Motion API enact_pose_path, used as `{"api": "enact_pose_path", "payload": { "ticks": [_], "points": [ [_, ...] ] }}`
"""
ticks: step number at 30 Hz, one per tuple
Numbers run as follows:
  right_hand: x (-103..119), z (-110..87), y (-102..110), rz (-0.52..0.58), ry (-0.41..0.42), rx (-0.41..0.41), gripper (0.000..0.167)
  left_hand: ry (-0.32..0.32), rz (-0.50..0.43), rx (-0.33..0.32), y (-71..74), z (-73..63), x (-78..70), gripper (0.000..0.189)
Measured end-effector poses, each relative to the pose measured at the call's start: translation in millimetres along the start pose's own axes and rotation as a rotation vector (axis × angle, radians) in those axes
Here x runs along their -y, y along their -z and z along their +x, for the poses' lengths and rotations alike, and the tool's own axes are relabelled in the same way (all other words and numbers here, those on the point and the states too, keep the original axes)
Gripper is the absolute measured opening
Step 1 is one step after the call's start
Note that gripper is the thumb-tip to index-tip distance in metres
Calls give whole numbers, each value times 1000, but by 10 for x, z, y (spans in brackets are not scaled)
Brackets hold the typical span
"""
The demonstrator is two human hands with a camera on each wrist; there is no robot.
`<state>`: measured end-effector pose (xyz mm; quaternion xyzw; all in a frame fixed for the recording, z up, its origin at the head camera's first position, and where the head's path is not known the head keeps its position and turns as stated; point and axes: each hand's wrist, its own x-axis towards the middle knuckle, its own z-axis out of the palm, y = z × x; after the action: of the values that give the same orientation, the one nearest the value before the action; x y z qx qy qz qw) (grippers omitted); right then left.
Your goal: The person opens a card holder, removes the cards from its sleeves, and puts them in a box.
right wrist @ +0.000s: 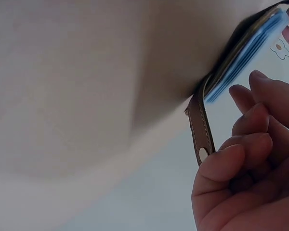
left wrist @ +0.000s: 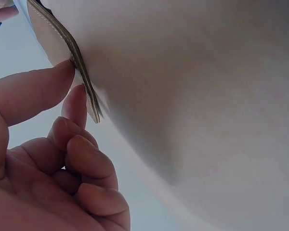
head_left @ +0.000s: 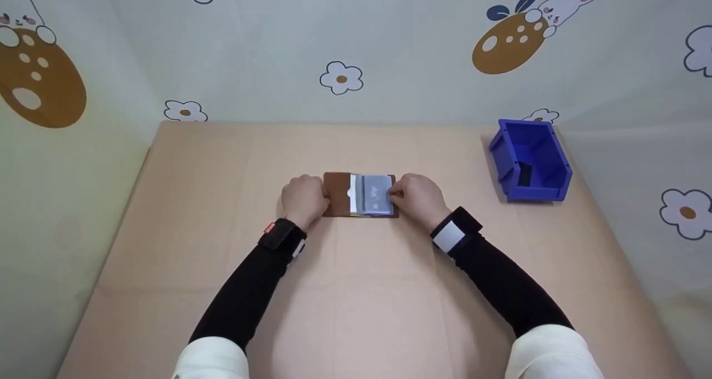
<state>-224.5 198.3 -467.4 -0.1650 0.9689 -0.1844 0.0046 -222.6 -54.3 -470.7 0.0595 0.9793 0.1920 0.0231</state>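
Note:
A brown card wallet (head_left: 337, 194) lies unfolded on the table, its clear plastic card sleeves (head_left: 377, 194) stacked on the right half. My left hand (head_left: 305, 201) pinches the cover's left edge between thumb and index finger, as the left wrist view shows. At the wallet's right edge is my right hand (head_left: 420, 198), fingers loosely curled. In the right wrist view its thumb and index tips stand a little apart from the bluish sleeve edges (right wrist: 250, 55), with nothing between them. A brown strap (right wrist: 198, 122) with a metal snap hangs from the wallet beside the curled fingers.
A blue plastic bin (head_left: 531, 159) stands at the back right of the tan table (head_left: 222, 162), with a black piece at its front inside. Behind and beside the table hangs a pale curtain (head_left: 267, 50) printed with flowers and rabbits.

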Motion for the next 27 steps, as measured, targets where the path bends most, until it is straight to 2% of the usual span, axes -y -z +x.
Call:
{"api": "enact_pose_path", "payload": {
  "ticks": [11, 19, 27],
  "points": [
    [24, -17, -43, -36, -14, -14, 16, 3, 5, -4, -2, 13, 6, 20],
    [48, -33, -59, -79, 22, -47, 19, 3, 2, 8, -3, 18, 4, 23],
    [94, -29, -59, -90, 50, -55, 17, 3, 1, -3, -4, 11, 3, 15]
  ]
}}
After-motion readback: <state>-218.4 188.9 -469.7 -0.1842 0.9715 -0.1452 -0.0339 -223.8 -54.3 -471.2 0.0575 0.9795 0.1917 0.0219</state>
